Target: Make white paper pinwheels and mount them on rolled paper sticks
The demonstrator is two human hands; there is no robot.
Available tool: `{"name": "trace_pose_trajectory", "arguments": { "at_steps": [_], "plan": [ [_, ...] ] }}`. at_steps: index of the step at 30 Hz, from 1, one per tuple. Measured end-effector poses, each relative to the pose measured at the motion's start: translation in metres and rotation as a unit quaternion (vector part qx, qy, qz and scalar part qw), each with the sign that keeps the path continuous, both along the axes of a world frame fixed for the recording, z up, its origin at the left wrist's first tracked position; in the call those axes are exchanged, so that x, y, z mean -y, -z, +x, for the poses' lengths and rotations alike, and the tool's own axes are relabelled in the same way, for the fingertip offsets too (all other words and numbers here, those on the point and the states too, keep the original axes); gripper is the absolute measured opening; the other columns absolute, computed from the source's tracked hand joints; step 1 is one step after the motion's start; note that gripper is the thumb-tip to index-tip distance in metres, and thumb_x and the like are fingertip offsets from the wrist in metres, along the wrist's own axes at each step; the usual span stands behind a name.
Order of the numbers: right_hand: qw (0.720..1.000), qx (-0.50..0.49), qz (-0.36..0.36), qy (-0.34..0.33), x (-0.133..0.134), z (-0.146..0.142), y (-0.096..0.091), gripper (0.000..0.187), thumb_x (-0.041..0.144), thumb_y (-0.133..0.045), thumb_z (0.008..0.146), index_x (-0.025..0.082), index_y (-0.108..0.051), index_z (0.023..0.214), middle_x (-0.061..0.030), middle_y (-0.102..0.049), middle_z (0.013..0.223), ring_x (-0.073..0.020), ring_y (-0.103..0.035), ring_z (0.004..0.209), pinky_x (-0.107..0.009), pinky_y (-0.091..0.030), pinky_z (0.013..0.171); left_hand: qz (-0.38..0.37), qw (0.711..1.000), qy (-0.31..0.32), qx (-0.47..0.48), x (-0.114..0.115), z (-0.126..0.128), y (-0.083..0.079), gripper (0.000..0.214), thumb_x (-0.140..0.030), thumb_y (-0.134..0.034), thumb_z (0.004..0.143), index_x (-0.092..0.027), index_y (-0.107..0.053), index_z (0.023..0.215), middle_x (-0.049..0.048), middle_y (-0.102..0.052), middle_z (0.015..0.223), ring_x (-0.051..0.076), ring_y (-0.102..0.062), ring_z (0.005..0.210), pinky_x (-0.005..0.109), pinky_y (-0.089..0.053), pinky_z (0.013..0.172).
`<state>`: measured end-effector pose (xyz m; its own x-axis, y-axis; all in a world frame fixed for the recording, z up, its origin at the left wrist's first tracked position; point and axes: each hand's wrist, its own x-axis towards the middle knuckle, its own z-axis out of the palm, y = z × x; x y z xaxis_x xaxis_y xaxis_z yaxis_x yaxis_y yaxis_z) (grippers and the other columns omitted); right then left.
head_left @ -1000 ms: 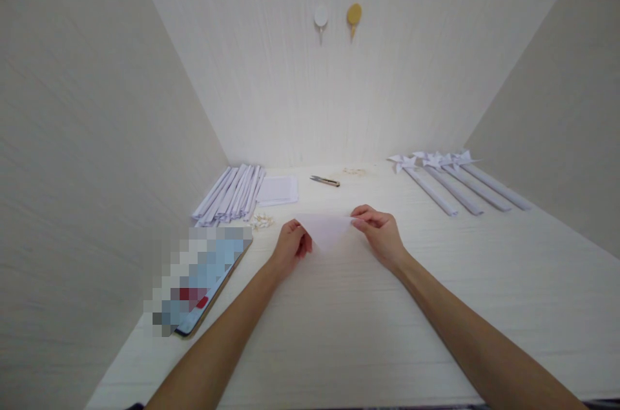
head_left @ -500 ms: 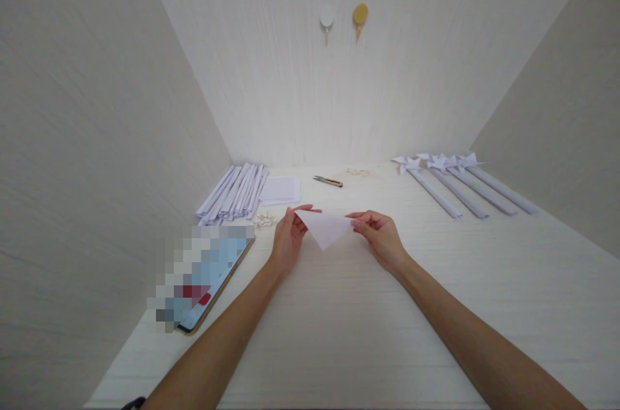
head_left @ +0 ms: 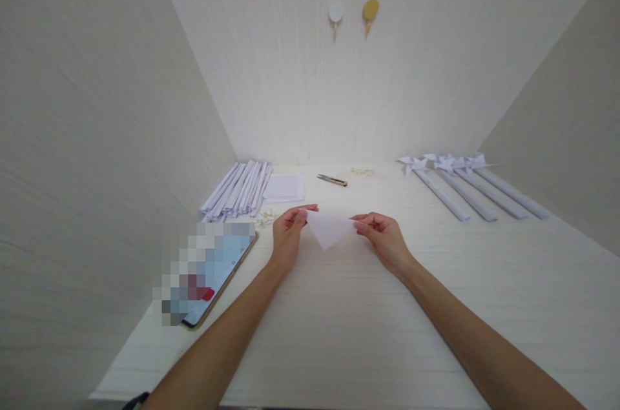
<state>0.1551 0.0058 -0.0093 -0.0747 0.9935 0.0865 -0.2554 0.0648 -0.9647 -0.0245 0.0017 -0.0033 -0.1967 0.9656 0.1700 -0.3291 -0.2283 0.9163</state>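
A white paper triangle (head_left: pixel 330 229) is held point-down just above the table (head_left: pixel 339 319), between the two hands. The left hand (head_left: pixel 287 237) pinches its left corner with thumb and fingers; the right hand (head_left: pixel 385 239) pinches the right corner likewise. Left of the triangle lie a phone (head_left: pixel 213 274) and a bundle of rolled paper sticks (head_left: pixel 238 189); beyond it, snips (head_left: pixel 332 180); to its right, four paper pinwheels (head_left: pixel 460 184).

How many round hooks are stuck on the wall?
2: a white hook and a gold hook right beside it, both high on the back wall. None seems hidden.
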Motion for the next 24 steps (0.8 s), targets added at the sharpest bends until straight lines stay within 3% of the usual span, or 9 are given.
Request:
{"name": "trace_pose_trajectory", "arguments": {
  "at_steps": [24],
  "plan": [
    [1.0, 0.011, -0.012, 0.004, 0.0009, -0.0007, -0.0015, 0.017, 0.029, -0.075, 0.051, 0.019, -0.062, 0.052, -0.0034, -0.068, 0.074, -0.0123, -0.056, 0.065, -0.028, -0.042, 0.064, -0.05, 0.994, 0.024, 0.092, 0.0008, 0.0003, -0.0059, 0.021, -0.031, -0.07, 0.059, -0.014, -0.068, 0.07, 0.0058, -0.069, 0.075, 0.014, -0.06, 0.074, 0.03, -0.043, 0.078]
  ]
}}
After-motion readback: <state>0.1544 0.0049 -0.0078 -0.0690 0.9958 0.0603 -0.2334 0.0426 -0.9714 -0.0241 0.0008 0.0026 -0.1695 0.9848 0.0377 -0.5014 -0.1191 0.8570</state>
